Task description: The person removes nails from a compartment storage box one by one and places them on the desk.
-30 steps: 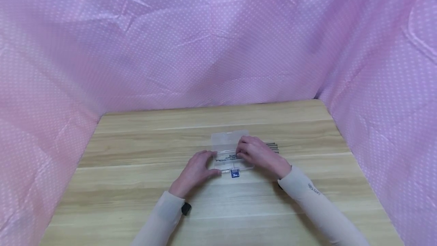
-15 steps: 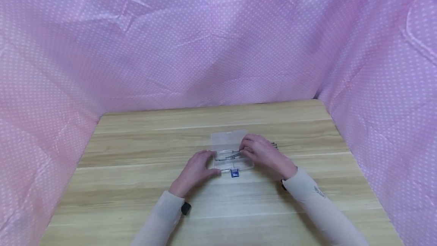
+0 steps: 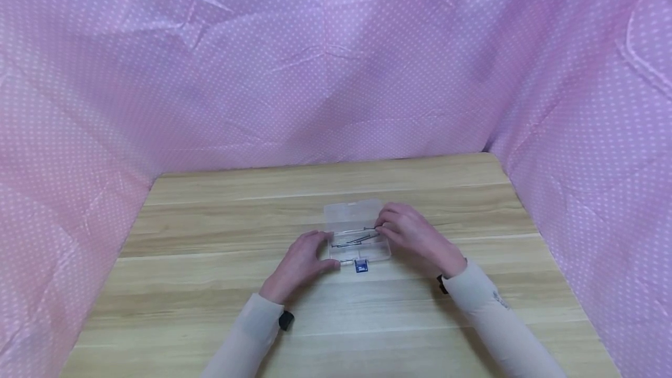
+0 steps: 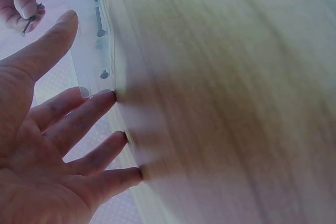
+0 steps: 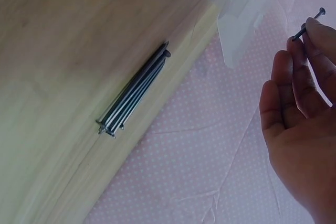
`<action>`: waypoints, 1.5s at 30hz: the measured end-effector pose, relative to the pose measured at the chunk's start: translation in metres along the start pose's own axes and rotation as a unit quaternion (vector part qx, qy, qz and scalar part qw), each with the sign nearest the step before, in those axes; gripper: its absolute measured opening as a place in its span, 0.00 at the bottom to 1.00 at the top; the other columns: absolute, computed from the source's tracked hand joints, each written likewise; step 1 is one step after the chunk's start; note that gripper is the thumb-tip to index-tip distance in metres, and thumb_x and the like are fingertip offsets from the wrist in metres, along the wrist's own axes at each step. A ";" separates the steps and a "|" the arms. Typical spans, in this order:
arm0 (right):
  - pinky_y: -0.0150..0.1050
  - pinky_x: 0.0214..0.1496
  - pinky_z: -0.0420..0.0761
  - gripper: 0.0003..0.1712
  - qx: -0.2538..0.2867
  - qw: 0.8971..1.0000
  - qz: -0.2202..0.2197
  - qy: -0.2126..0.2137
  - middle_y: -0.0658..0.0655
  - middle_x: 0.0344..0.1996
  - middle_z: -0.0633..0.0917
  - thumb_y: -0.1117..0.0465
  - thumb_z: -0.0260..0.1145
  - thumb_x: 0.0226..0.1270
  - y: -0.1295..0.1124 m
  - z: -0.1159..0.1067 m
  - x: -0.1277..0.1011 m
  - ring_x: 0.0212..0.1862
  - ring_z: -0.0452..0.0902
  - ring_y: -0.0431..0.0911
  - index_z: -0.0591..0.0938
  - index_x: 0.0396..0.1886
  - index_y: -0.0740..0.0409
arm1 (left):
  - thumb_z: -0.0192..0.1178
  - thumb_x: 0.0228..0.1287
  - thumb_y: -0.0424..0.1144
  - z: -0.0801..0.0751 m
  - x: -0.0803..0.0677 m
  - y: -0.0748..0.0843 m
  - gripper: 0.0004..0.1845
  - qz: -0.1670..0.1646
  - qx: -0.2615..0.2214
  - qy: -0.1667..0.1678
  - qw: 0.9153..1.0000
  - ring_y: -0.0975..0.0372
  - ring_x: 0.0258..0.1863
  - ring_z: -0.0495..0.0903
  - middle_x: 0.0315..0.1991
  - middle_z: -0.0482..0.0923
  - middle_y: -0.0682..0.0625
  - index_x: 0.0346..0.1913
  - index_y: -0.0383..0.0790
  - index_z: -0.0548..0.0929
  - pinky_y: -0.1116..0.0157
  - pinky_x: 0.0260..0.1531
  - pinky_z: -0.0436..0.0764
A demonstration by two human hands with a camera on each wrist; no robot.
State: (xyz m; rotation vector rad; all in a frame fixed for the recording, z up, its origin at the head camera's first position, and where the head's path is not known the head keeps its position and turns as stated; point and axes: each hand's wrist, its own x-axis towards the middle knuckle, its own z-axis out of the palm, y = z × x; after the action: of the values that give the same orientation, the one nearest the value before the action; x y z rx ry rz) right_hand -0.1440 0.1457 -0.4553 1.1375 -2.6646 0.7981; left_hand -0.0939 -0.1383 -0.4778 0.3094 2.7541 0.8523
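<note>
A clear plastic box (image 3: 375, 254) lies on the table with its lid (image 3: 352, 216) folded back on the far side. My left hand (image 3: 301, 264) holds the box's left end, thumb by the near edge and index finger at the far corner. Inside the box are several nails (image 3: 350, 242); some cross each other. Just over the box's right side, my right hand (image 3: 412, 235) pinches a nail (image 5: 321, 12) between thumb and fingertips. A blue latch (image 3: 361, 266) hangs open at the box's front.
A bundle of nails (image 5: 134, 90) lies on the wooden table (image 3: 236, 214) to the right of the box, hidden behind my right hand in the head view. Pink dotted cloth (image 3: 315, 74) surrounds the table at the back and sides.
My right hand has drawn back to the right and slightly away from the box's middle, uncovering more nails inside. The left hand has stayed at the box.
</note>
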 end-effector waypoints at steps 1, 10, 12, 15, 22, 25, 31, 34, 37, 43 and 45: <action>0.48 0.52 0.84 0.04 0.001 1.000 -0.002 0.004 0.51 0.37 0.86 0.66 0.76 0.64 0.001 0.000 -0.001 0.43 0.83 0.47 0.89 0.37 0.57 | 0.78 0.56 0.52 0.000 0.000 0.000 0.39 0.000 -0.001 0.000 1.000 0.44 0.70 0.70 0.68 0.76 0.40 0.69 0.41 0.78 0.44 0.72 0.68; 0.47 0.52 0.85 0.05 0.009 1.000 0.020 0.015 0.52 0.39 0.87 0.68 0.76 0.63 0.005 -0.005 -0.005 0.44 0.84 0.48 0.89 0.38 0.58 | 0.79 0.55 0.52 -0.001 0.000 0.001 0.40 -0.001 0.001 0.000 1.000 0.44 0.70 0.71 0.67 0.76 0.40 0.69 0.40 0.78 0.44 0.72 0.68; 0.47 0.53 0.85 0.06 0.012 0.999 0.027 0.016 0.53 0.39 0.87 0.68 0.76 0.63 0.005 -0.007 -0.007 0.45 0.84 0.48 0.88 0.38 0.58 | 0.79 0.55 0.52 -0.001 0.000 0.001 0.40 -0.002 0.002 -0.001 1.000 0.44 0.70 0.71 0.67 0.76 0.40 0.69 0.40 0.78 0.44 0.72 0.68; 0.48 0.54 0.85 0.06 0.010 0.999 0.030 0.023 0.54 0.40 0.87 0.68 0.76 0.63 0.007 -0.009 -0.008 0.46 0.83 0.50 0.88 0.39 0.59 | 0.79 0.55 0.52 -0.001 0.000 0.001 0.40 -0.002 0.001 -0.001 1.000 0.44 0.70 0.70 0.68 0.76 0.40 0.69 0.41 0.78 0.44 0.72 0.68; 0.51 0.54 0.85 0.06 0.010 0.998 0.041 0.038 0.55 0.40 0.87 0.70 0.75 0.63 0.014 -0.015 -0.012 0.46 0.84 0.52 0.87 0.38 0.60 | 0.79 0.55 0.52 -0.001 0.001 0.001 0.40 -0.001 0.003 -0.001 1.000 0.44 0.70 0.70 0.68 0.76 0.40 0.69 0.41 0.78 0.44 0.72 0.68; 0.50 0.53 0.86 0.05 0.019 0.998 0.052 0.040 0.55 0.40 0.87 0.69 0.74 0.64 0.017 -0.017 -0.013 0.45 0.84 0.51 0.88 0.39 0.60 | 0.79 0.55 0.52 -0.002 0.001 0.001 0.40 -0.004 0.002 -0.003 1.000 0.44 0.71 0.70 0.68 0.76 0.41 0.69 0.41 0.78 0.44 0.72 0.67; 0.50 0.53 0.86 0.04 0.030 0.997 0.063 0.043 0.56 0.39 0.87 0.70 0.74 0.64 0.021 -0.023 -0.016 0.45 0.84 0.52 0.88 0.38 0.61 | 0.79 0.55 0.52 -0.002 0.001 0.001 0.40 0.001 0.006 -0.005 1.000 0.44 0.71 0.70 0.68 0.76 0.40 0.68 0.40 0.79 0.43 0.72 0.68; 0.51 0.54 0.85 0.04 0.032 0.996 0.068 0.050 0.56 0.40 0.88 0.70 0.74 0.65 0.024 -0.025 -0.017 0.45 0.85 0.53 0.88 0.38 0.61 | 0.79 0.55 0.52 -0.002 0.000 0.001 0.39 0.005 0.005 -0.002 1.000 0.43 0.70 0.70 0.67 0.77 0.40 0.68 0.40 0.79 0.43 0.72 0.68; 0.52 0.54 0.85 0.04 0.034 0.995 0.075 0.055 0.56 0.40 0.88 0.69 0.74 0.65 0.027 -0.027 -0.018 0.46 0.85 0.53 0.88 0.39 0.60 | 0.79 0.55 0.52 -0.002 0.000 0.001 0.39 0.006 0.003 0.000 1.000 0.44 0.71 0.70 0.67 0.77 0.40 0.68 0.40 0.79 0.43 0.72 0.67; 0.53 0.55 0.84 0.04 0.031 0.994 0.087 0.061 0.56 0.41 0.88 0.68 0.74 0.65 0.034 -0.029 -0.022 0.46 0.84 0.53 0.88 0.39 0.60 | 0.79 0.55 0.52 -0.001 0.000 0.001 0.39 0.010 0.005 0.002 1.000 0.44 0.70 0.71 0.67 0.77 0.40 0.68 0.40 0.79 0.43 0.71 0.68; 0.54 0.54 0.84 0.04 0.031 0.994 0.088 0.063 0.56 0.41 0.88 0.68 0.74 0.65 0.037 -0.029 -0.024 0.46 0.84 0.54 0.88 0.39 0.60 | 0.79 0.55 0.52 0.000 0.000 0.001 0.39 0.011 0.005 0.002 1.000 0.44 0.70 0.71 0.67 0.77 0.40 0.68 0.40 0.79 0.44 0.71 0.68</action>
State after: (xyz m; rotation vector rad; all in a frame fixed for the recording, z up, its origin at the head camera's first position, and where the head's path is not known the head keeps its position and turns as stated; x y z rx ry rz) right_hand -0.1555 0.1968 -0.4531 0.8404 -2.6773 0.9549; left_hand -0.0935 -0.1378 -0.4770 0.3417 2.7646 0.8446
